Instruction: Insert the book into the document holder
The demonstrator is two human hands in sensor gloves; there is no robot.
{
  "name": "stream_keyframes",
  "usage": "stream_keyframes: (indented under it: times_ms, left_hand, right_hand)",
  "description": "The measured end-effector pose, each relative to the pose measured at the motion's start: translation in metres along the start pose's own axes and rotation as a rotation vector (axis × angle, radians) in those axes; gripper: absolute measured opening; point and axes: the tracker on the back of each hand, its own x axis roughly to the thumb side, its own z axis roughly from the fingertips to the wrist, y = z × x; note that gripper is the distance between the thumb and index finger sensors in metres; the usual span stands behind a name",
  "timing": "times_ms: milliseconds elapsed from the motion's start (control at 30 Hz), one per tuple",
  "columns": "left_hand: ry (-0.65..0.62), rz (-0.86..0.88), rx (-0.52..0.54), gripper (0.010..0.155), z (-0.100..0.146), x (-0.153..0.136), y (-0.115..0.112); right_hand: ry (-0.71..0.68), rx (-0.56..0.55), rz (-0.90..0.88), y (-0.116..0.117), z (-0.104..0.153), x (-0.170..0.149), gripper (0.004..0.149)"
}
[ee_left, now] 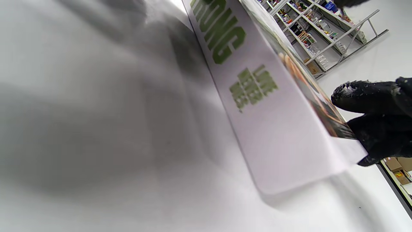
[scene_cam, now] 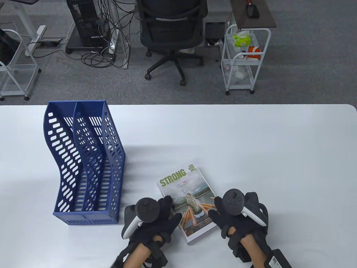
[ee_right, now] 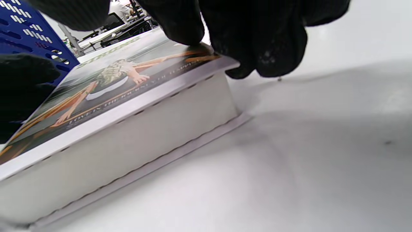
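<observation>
The white table (scene_cam: 251, 145) carries everything, and the biggest thing on it is the blue document holder (scene_cam: 86, 164), which stands upright well to the left of both hands and somewhat beyond them, its slots open toward the top and toward the near side; through the perforated walls I see nothing in either slot. The book (scene_cam: 187, 199) lies flat, cover up, between the two hands, its long axis running diagonally from the near right corner away to the far left, so its far end already leans toward the holder. The left hand (scene_cam: 152, 217) rests at the book's left long edge, the side nearer the holder; whether its fingers are closed around that edge I cannot tell. The right hand (scene_cam: 237, 215) sits at the near right corner, and the right wrist view shows its fingers (ee_right: 257, 48) lying over the cover's corner and down past the page block, touching but not yet clearly clamping it. The book is not lifted. I judge the coming move is a two-handed raise, a tip onto its edge, then a carry leftward to a slot.
</observation>
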Motion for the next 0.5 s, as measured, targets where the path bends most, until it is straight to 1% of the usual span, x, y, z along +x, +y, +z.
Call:
stream_keyframes:
  times_ms: [233,267,300,367,433,500]
  left_hand:
    - [0.003,0.024,0.007,0.079,0.001,-0.002,0.003]
    - [-0.006,0.02,0.005,0.079,0.0,-0.002,0.002]
    - [-0.019,0.011,-0.005,0.079,-0.001,-0.002,0.002]
    - [-0.014,0.02,-0.013,0.079,-0.001,-0.002,0.001]
    - [-0.02,0.025,-0.005,0.079,-0.001,-0.002,0.001]
    - [-0.02,0.036,-0.014,0.078,-0.001,-0.002,0.001]
  right_hand:
    - [-0.01,0.024,0.069,0.005,0.006,0.015,0.076]
    - [-0.023,0.036,0.068,0.006,0.007,0.017,0.076]
    - [-0.053,0.07,0.045,0.007,0.007,0.019,0.077]
    - [-0.072,0.108,0.017,0.01,0.008,0.023,0.078]
    - [-0.066,0.073,0.058,0.011,0.009,0.026,0.078]
    - [-0.066,0.078,0.072,0.011,0.01,0.027,0.078]
